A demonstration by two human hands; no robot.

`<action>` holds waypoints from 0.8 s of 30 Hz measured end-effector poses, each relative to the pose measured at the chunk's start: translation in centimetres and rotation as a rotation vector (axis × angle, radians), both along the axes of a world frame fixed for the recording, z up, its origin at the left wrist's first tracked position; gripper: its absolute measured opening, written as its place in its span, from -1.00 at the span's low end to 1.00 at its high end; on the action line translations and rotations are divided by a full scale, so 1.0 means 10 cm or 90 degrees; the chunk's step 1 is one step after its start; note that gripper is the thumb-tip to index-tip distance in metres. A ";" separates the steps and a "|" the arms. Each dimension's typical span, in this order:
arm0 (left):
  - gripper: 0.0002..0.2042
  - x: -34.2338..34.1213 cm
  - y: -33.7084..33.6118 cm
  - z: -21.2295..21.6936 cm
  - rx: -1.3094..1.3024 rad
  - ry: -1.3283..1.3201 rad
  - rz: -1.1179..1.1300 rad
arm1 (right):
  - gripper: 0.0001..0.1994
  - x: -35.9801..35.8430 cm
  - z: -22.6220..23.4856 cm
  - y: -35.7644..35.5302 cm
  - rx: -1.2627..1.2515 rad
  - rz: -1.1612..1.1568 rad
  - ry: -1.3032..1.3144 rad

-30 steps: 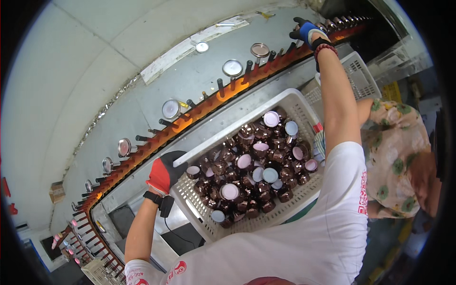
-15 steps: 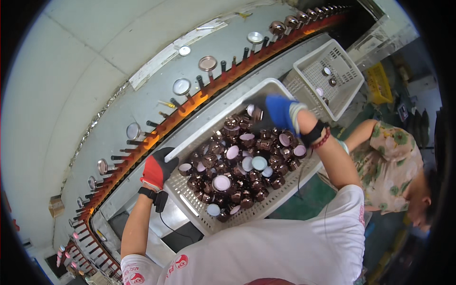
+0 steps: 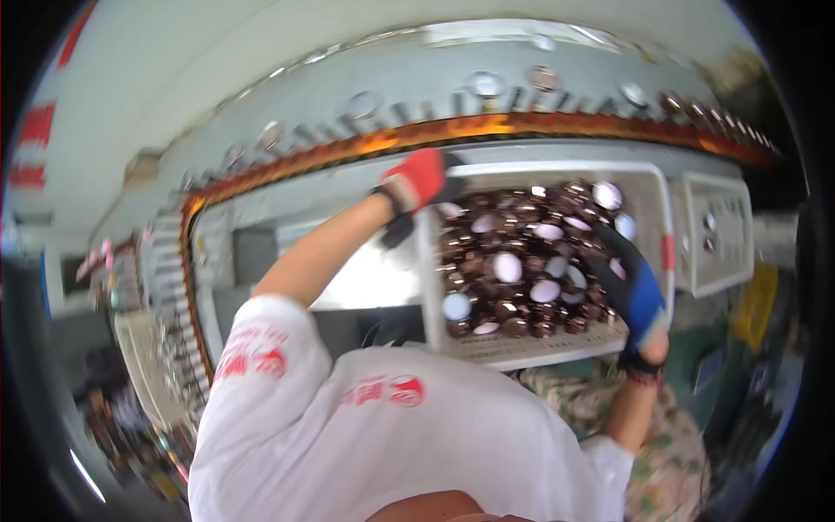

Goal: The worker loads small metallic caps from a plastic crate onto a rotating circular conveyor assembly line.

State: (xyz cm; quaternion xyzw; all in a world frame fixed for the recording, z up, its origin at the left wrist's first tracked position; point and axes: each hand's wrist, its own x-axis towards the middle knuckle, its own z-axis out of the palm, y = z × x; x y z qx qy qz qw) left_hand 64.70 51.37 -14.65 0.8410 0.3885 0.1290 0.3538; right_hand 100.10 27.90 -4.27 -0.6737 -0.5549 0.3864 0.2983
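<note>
A white plastic crate holds many glossy dark-brown round caps, several showing pale pink or bluish-white round faces. My left hand, in a red and black glove, grips the crate's far left corner, its fingertips partly hidden. At the right side of the pile is my right hand, in a blue and black glove. Its dark fingers reach apart over the caps, and I see no cap clearly held in them. The picture is blurred by motion.
Beyond the crate runs a curved conveyor track with upright holders, some bearing round shiny pieces. A second white crate with a few caps stands at right, near a yellow basket. A person's patterned clothing shows at lower right.
My view has turned, so the crate now appears squarer and farther right. My right hand has moved from the pile's far end to its right side. My left hand stays at the crate's corner.
</note>
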 end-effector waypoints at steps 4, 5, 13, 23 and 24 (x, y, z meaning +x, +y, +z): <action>-0.70 -0.23 -0.08 -0.13 0.017 -0.024 -0.132 | -0.53 -0.33 -0.26 -1.36 0.054 -0.304 -0.145; -0.70 -0.43 -0.19 -0.15 0.009 0.006 -0.138 | -0.54 -0.51 -0.39 -1.90 0.107 -0.300 -0.278; -0.64 -3.58 0.35 -0.34 0.083 -0.030 -0.215 | -0.41 -3.38 -0.34 -1.66 0.005 -0.513 -0.358; -0.52 -3.66 0.16 0.08 0.004 0.129 0.013 | -0.29 -1.91 -0.88 -0.61 -0.206 -0.133 -0.161; -0.51 -3.73 0.13 0.12 -0.028 0.068 0.049 | -0.25 -2.02 -0.74 -0.53 -0.213 -0.113 -0.128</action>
